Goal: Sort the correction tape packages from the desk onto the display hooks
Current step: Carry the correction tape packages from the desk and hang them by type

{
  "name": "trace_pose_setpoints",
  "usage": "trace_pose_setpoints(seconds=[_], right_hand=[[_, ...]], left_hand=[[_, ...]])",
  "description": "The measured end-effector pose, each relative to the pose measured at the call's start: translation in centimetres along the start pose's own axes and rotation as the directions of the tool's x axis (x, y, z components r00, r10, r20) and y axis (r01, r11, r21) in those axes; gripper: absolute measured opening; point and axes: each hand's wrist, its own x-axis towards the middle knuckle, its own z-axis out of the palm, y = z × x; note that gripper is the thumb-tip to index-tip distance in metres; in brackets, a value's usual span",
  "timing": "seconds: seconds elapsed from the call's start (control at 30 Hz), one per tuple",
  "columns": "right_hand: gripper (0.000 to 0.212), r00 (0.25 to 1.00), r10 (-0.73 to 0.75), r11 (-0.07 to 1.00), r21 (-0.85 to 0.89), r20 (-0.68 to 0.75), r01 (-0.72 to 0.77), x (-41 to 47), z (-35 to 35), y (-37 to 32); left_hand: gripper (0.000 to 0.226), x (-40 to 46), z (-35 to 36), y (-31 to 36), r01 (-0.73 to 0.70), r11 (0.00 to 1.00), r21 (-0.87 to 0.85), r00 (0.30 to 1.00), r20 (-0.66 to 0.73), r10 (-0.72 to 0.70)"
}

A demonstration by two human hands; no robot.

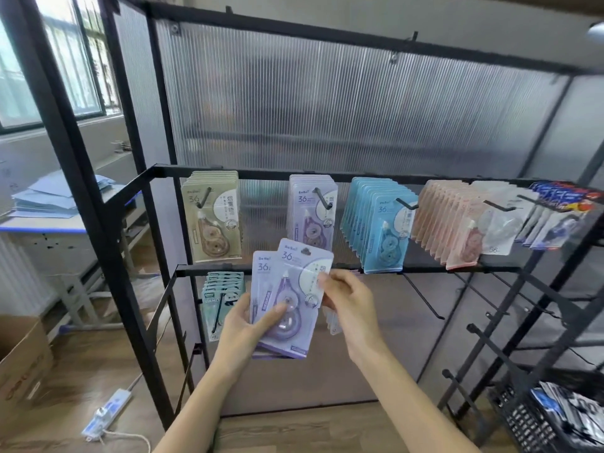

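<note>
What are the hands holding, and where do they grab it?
A small stack of purple correction tape packages. The left hand holds the stack at its lower left, thumb on the front. The right hand pinches the front package's right edge.

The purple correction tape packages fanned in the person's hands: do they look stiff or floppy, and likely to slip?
The purple packages stay flat while the left hand holds only their lower part, so probably stiff card. The glossy blister fronts look slippery; the fanned stack could slide apart. The right hand pinches one edge easily, suggesting they are light.
</note>
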Motion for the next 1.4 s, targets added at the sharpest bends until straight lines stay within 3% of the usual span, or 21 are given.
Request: trace_pose_setpoints(seconds=[0.1,0.3,0.7,0.83,1.1,1.2,1.4], right_hand=[[0.012,0.994,-0.092,0.996,0.014,-0.057,0.093,0.7,-0.6,-2.4],[0.008,0.964,-0.254,0.965,-0.091,-0.074,0.248,3.2,-1.5,-6.2],[0.006,0.962,-0.245,0.948,-0.236,-0.12,0.212,5.9,-1.2,-4.8],[0.005,0.958,-0.24,0.932,-0.314,-0.156,0.182,9.3,0.5,-4.1],[0.022,0.932,-0.277,0.895,-0.416,-0.232,0.163,9.5,1.7,-4.5],[0.021,0.942,-0.295,0.904,-0.364,-0.158,0.222,5.8,1.4,-4.1],[0.029,0.952,-0.238,0.965,-0.062,0.19,0.254,-0.9,2.1,-5.9]], left_hand=[[0.022,0.0,-0.5,0.4,0.001,1.0,-0.024,1.0,-0.029,-0.001],[0.025,0.4,-2.6,0.4,-0.015,1.0,0.005,0.995,-0.101,0.015],[0.017,0.0,-3.3,1.9,-0.04,0.998,0.038,0.99,-0.133,0.045],[0.028,-0.2,-2.7,2.4,-0.071,0.997,0.019,0.992,-0.103,0.072],[0.019,-0.5,-1.7,3.7,-0.11,0.994,-0.003,0.991,-0.076,0.109],[0.022,-0.7,-1.1,4.6,-0.141,0.99,-0.009,0.988,-0.06,0.141],[0.035,-0.5,1.0,6.3,-0.187,0.982,-0.005,0.982,0.026,0.187]])
